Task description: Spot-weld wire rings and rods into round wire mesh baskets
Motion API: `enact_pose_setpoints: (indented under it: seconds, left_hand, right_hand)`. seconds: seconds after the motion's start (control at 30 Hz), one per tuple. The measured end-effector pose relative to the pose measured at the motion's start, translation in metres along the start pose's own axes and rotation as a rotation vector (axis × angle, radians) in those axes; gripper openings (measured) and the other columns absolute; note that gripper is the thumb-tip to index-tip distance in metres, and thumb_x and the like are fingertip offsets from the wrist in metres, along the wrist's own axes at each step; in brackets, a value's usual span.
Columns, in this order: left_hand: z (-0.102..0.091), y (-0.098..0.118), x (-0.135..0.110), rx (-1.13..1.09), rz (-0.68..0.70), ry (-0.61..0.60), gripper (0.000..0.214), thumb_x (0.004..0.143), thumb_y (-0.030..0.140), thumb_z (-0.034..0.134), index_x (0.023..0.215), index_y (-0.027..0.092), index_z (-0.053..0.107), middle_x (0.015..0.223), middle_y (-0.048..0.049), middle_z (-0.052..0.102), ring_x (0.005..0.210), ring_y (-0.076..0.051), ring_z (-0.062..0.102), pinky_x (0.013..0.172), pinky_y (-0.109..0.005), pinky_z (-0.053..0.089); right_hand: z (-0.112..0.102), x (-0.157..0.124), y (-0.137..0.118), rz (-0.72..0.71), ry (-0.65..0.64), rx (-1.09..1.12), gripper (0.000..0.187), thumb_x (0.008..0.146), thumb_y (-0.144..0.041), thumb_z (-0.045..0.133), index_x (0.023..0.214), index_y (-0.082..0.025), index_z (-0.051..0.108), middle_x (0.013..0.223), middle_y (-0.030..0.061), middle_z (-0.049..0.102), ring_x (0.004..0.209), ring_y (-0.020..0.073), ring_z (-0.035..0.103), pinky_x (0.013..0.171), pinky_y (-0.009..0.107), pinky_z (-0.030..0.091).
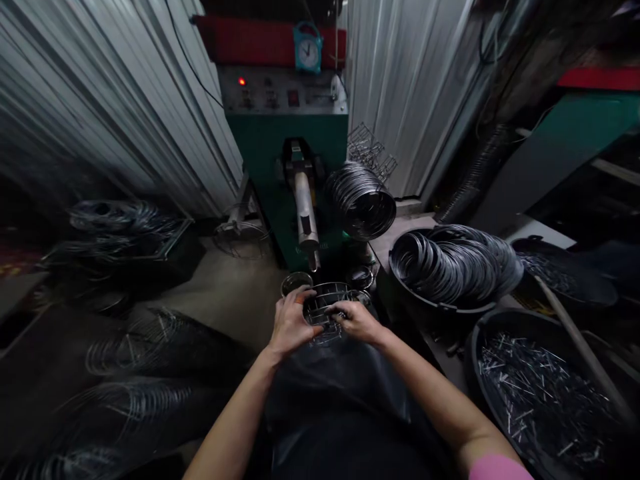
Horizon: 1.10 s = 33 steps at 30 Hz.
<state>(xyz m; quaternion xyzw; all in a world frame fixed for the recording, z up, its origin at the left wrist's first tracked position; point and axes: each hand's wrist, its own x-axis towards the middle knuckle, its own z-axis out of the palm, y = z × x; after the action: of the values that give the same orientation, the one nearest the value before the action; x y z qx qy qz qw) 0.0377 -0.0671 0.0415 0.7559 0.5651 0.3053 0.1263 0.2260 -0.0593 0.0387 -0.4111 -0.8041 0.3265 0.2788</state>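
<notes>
Both hands on the wire basket (pixel 325 310), held over my lap just below the tip of the machine arm (pixel 306 217). Left hand (pixel 290 323): fingers clenched round the basket's left rim. Right hand (pixel 357 321): fingers pinching wires on the right top edge. Neither is released.

Progress, my read: the basket already has a rim ring and several cross wires, so the frame is partly built. It is not touching the arm tip. How many joints are left I can't tell, too dark and small.

Basket look: thin bare grey wire, round, open mesh, shallow, tilted a bit toward me.

Around: green machine (pixel 287 153) with red lamp lit, blue clock (pixel 308 48) on top. Coil of wire rings (pixel 361 200) beside the arm. Tub of rings (pixel 453 263) to the right, tub of short wire pieces (pixel 540 387) nearer. Blurred wire frames (pixel 130 333) on the floor, left.
</notes>
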Motion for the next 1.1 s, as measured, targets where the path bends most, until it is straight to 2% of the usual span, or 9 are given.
enact_pose_setpoints:
  seconds: [0.17, 0.4, 0.6, 0.87, 1.0, 1.1]
  left_hand:
    - [0.0, -0.008, 0.003, -0.08, -0.03, -0.004, 0.066, 0.05, 0.022, 0.077, 0.111, 0.02, 0.053, 0.125, -0.0102, 0.055, 0.114, -0.03, 0.053, 0.097, -0.046, 0.041]
    - [0.004, -0.022, 0.009, -0.126, -0.036, -0.005, 0.068, 0.047, 0.019, 0.077, 0.111, 0.02, 0.053, 0.126, -0.0105, 0.054, 0.115, -0.029, 0.052, 0.098, -0.046, 0.04]
    - [0.004, -0.04, 0.02, -0.145, -0.004, -0.004, 0.07, 0.047, 0.02, 0.076, 0.112, 0.019, 0.051, 0.125, -0.0105, 0.055, 0.117, -0.03, 0.051, 0.098, -0.045, 0.039]
    - [0.003, -0.052, 0.037, -0.184, -0.028, 0.026, 0.065, 0.051, 0.021, 0.075, 0.111, 0.021, 0.051, 0.126, -0.0083, 0.054, 0.116, -0.026, 0.051, 0.099, -0.043, 0.039]
    - [0.002, -0.055, 0.044, -0.173, -0.02, -0.022, 0.054, 0.052, 0.024, 0.077, 0.103, 0.021, 0.058, 0.128, -0.0089, 0.051, 0.12, -0.028, 0.047, 0.101, -0.044, 0.037]
    - [0.001, -0.057, 0.048, -0.17, -0.039, -0.055, 0.057, 0.051, 0.025, 0.078, 0.105, 0.023, 0.061, 0.13, -0.0092, 0.049, 0.122, -0.03, 0.045, 0.102, -0.046, 0.036]
  right_hand:
    - [-0.015, 0.004, -0.001, -0.114, -0.119, -0.126, 0.03, 0.077, -0.013, 0.066, 0.107, -0.018, 0.064, 0.098, 0.0073, 0.066, 0.09, 0.0193, 0.062, 0.077, 0.028, 0.048]
    - [-0.004, 0.015, 0.007, -0.164, -0.075, -0.152, 0.018, 0.079, -0.013, 0.065, 0.097, -0.017, 0.067, 0.09, 0.0063, 0.067, 0.084, 0.0175, 0.063, 0.074, 0.025, 0.048]
    - [0.003, 0.029, 0.014, -0.191, -0.06, -0.176, 0.02, 0.079, -0.011, 0.063, 0.098, -0.017, 0.066, 0.091, 0.0068, 0.067, 0.085, 0.0173, 0.064, 0.074, 0.024, 0.049]
    - [0.001, 0.053, 0.016, -0.177, -0.058, -0.228, 0.028, 0.074, -0.003, 0.064, 0.098, -0.018, 0.066, 0.094, 0.0052, 0.067, 0.089, 0.0175, 0.063, 0.077, 0.024, 0.049]
    - [-0.002, 0.061, 0.015, -0.162, -0.061, -0.248, 0.026, 0.075, -0.004, 0.064, 0.096, -0.018, 0.067, 0.094, 0.005, 0.067, 0.087, 0.0165, 0.064, 0.076, 0.023, 0.049]
    - [-0.005, 0.064, 0.014, -0.153, -0.073, -0.267, 0.023, 0.076, -0.005, 0.064, 0.096, -0.017, 0.067, 0.093, 0.0062, 0.067, 0.086, 0.017, 0.064, 0.074, 0.023, 0.049]
